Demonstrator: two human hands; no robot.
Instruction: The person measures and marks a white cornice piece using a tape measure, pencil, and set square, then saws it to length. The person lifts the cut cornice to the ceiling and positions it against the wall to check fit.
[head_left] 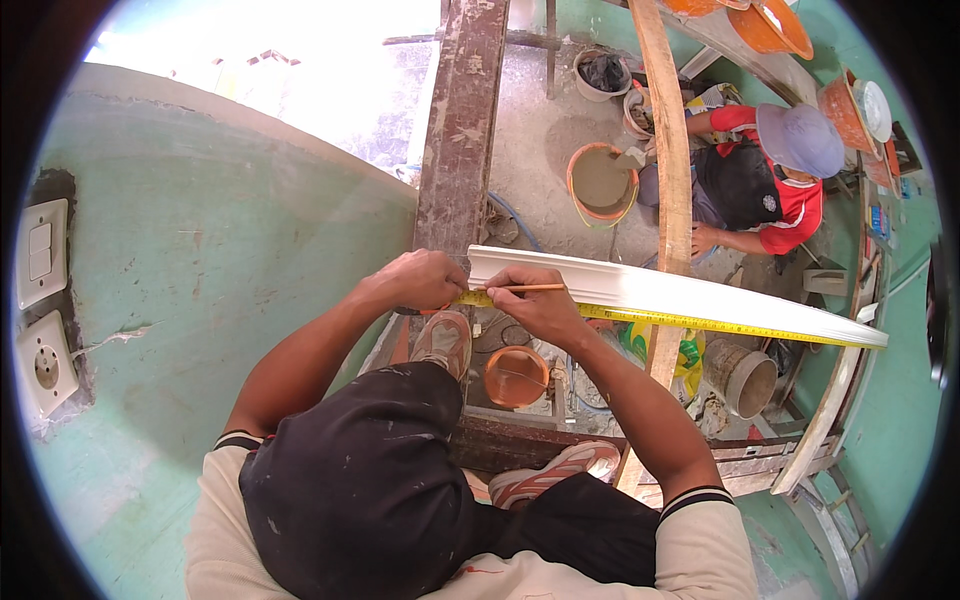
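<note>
A long white moulding strip (pixel 640 285) reaches from in front of me toward the far right. Along its near edge runs the yellow blade of a tape measure (pixel 720 325), pulled out nearly to the strip's far end. My left hand (pixel 425 280) is closed on the tape measure by the strip's near end; its fingers partly hide what they grip. In my right hand (pixel 535 300) a pencil (pixel 537 287) is pinched, pointing left, with the hand resting against strip and tape just right of my left hand.
I am above the floor on scaffold planks (pixel 460 150). A wooden beam (pixel 675 180) passes under the strip. Below, a person in a grey hat (pixel 800 140) crouches near a bucket of grey mix (pixel 602 182). A green wall (pixel 230 230) with a socket (pixel 45 365) stands left.
</note>
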